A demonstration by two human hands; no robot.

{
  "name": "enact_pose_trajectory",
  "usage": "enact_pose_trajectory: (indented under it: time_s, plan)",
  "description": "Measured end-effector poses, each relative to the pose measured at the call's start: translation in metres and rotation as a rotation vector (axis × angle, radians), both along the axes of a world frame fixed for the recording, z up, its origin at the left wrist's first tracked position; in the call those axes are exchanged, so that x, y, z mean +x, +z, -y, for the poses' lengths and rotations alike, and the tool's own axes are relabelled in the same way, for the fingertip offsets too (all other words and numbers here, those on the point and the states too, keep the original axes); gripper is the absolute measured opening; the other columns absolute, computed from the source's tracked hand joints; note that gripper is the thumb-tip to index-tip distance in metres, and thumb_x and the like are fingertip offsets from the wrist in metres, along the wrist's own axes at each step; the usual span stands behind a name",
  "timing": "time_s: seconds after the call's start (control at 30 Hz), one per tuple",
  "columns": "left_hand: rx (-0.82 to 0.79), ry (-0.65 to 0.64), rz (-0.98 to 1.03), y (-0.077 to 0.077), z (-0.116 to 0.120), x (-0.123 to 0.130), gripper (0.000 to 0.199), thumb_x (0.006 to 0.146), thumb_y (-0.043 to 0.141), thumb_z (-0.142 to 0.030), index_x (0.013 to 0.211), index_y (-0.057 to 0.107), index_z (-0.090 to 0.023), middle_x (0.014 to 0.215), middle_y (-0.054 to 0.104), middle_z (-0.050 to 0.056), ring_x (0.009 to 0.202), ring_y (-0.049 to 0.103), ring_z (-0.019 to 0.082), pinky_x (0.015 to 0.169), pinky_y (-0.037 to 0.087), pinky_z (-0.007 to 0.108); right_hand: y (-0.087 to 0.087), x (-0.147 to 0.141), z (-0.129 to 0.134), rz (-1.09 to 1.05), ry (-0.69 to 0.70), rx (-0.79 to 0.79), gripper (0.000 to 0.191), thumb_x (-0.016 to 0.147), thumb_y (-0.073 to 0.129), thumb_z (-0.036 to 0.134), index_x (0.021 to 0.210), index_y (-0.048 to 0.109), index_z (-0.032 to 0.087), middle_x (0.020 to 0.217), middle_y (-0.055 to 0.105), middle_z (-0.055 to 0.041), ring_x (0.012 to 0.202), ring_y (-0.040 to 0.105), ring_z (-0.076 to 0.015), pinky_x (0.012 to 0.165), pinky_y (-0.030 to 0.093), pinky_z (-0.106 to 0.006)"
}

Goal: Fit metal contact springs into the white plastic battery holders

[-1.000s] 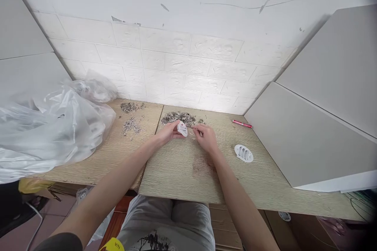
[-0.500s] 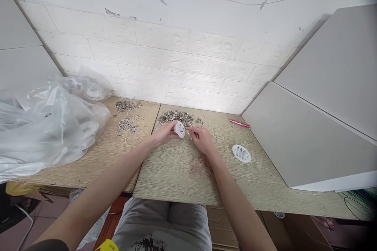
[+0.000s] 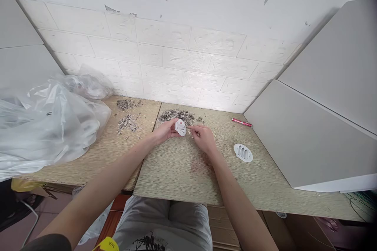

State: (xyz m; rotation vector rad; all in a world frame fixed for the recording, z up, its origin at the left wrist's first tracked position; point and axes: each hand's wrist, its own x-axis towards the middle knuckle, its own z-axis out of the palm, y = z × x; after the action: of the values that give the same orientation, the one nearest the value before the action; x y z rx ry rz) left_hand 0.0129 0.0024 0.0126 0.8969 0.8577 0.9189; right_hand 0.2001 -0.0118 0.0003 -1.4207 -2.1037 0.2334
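Observation:
My left hand point(image 3: 165, 131) holds a white oval slotted plastic piece point(image 3: 180, 127) by its left edge, tilted up over the table. My right hand point(image 3: 203, 136) is closed just to the right of it, pinching a thin pointed item point(image 3: 189, 127) whose tip is at the piece's right edge. Whether the tip touches the piece is too small to tell. Behind my hands lies a heap of small metal parts point(image 3: 176, 115). Another white oval piece point(image 3: 243, 153), with metal strips in its slots, lies flat to the right.
Two smaller piles of metal bits point(image 3: 128, 123) are on the left board. Large clear plastic bags point(image 3: 55, 121) cover the table's left end. A red pen point(image 3: 242, 122) lies near the grey panel point(image 3: 326, 129) at right. A white brick-pattern wall point(image 3: 188, 59) stands behind.
The view has shifted slightly. The held white piece is turned a little more toward the camera. Both hands keep their holds in nearly the same place.

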Motion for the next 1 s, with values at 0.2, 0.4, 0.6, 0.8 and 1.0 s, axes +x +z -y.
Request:
enact_pose_trajectory:
  time_s: [0.2, 0.4, 0.6, 0.8, 1.0]
  plan:
    - [0.013, -0.013, -0.01, -0.003, -0.001, 0.0, 0.032, 0.094, 0.046, -0.035, 0.101, 0.065, -0.011, 0.097, 0.069, 0.014, 0.086, 0.066, 0.021, 0.078, 0.054, 0.033, -0.001, 0.0, -0.001, 0.001, -0.001, -0.007, 0.031, 0.088, 0.049, 0.016, 0.107, 0.072, 0.023, 0.085, 0.07, -0.0039, 0.074, 0.059, -0.0163, 0.066, 0.039, -0.026]
    - [0.024, 0.007, -0.008, -0.007, -0.002, 0.0, 0.031, 0.091, 0.051, -0.037, 0.099, 0.066, -0.01, 0.097, 0.069, 0.014, 0.084, 0.065, 0.02, 0.076, 0.054, 0.032, -0.002, 0.001, -0.002, 0.009, 0.008, 0.0, 0.032, 0.088, 0.049, 0.016, 0.108, 0.072, 0.024, 0.085, 0.07, -0.0035, 0.074, 0.059, -0.0163, 0.066, 0.039, -0.026]
    - [0.111, -0.006, -0.029, -0.013, -0.002, 0.001, 0.037, 0.086, 0.057, -0.044, 0.092, 0.069, -0.009, 0.091, 0.07, 0.013, 0.079, 0.065, 0.018, 0.074, 0.053, 0.03, -0.002, 0.006, -0.002, 0.085, 0.096, 0.013, 0.037, 0.091, 0.045, 0.015, 0.117, 0.068, 0.026, 0.097, 0.071, -0.0042, 0.08, 0.061, -0.0174, 0.069, 0.042, -0.026]
    - [0.141, -0.024, -0.06, -0.017, -0.002, 0.0, 0.041, 0.086, 0.057, -0.048, 0.092, 0.069, -0.009, 0.09, 0.07, 0.013, 0.079, 0.065, 0.018, 0.079, 0.054, 0.033, 0.0, 0.006, 0.0, 0.081, 0.117, 0.002, 0.038, 0.09, 0.045, 0.013, 0.116, 0.068, 0.028, 0.099, 0.072, -0.0025, 0.08, 0.063, -0.0175, 0.068, 0.042, -0.026]
    - [0.099, -0.018, -0.022, -0.015, -0.003, 0.0, 0.036, 0.089, 0.054, -0.042, 0.091, 0.068, -0.009, 0.093, 0.07, 0.014, 0.082, 0.066, 0.019, 0.081, 0.054, 0.035, 0.002, 0.006, -0.001, 0.028, 0.041, -0.029, 0.033, 0.087, 0.049, 0.014, 0.108, 0.072, 0.024, 0.091, 0.072, -0.0037, 0.075, 0.062, -0.0168, 0.066, 0.041, -0.026]
